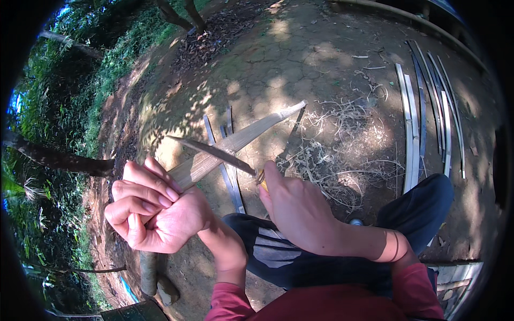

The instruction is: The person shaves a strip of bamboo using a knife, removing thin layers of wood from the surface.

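My left hand, palm up with the fingers curled over, grips the near end of a pale, flat bamboo strip. From there the strip slants away to the upper right, narrowing toward its far tip. My right hand is closed round the handle of a knife, of which only a yellowish bit with a metal collar shows. The dark knife blade points to the left and crosses over the strip. Whether its edge touches the bamboo I cannot tell.
Curly shavings lie heaped on the cracked earth beyond my right hand. Long split bamboo strips are laid out at the right, with several more under the held one. Green plants and a dark branch border the left.
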The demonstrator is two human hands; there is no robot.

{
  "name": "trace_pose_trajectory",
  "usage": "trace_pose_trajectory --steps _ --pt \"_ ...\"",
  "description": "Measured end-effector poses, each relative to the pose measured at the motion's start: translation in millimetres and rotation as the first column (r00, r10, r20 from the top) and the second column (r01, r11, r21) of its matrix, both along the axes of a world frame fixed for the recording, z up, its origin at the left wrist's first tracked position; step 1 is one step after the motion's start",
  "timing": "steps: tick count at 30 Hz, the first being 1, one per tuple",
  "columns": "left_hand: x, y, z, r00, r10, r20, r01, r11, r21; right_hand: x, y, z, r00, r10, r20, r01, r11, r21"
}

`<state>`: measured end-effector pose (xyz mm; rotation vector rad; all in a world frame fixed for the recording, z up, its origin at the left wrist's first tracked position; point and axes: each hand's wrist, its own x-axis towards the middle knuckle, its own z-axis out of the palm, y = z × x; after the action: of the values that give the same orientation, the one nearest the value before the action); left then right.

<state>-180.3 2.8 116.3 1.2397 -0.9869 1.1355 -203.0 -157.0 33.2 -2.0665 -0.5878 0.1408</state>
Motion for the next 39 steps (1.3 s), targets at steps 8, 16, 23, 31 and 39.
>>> trace_pose_trajectory --steps 8,16,23,31,39 --pt "-2 -18 -14 1.0 0.025 -0.013 -0.025 0.999 -0.026 -4 -15 -4 1.0 -0.019 -0.023 0.018 0.999 -0.039" --pt "-15 -31 -10 1.0 -0.008 -0.012 0.007 0.999 -0.047 -4 -16 -7 1.0 -0.028 0.001 0.028 0.998 0.065" --pt "-12 -12 -17 0.999 0.041 0.003 -0.041 0.997 -0.068 1 -7 -13 0.995 -0.018 0.097 0.011 0.997 0.072" --pt "-21 -20 -7 0.999 0.05 -0.006 -0.05 0.996 -0.08 15 5 -36 0.993 -0.101 0.062 0.102 0.995 -0.021" --pt "-14 -20 -18 1.0 0.003 -0.014 -0.004 0.996 -0.09 -6 -6 -8 0.999 -0.049 -0.003 0.049 0.996 0.075"
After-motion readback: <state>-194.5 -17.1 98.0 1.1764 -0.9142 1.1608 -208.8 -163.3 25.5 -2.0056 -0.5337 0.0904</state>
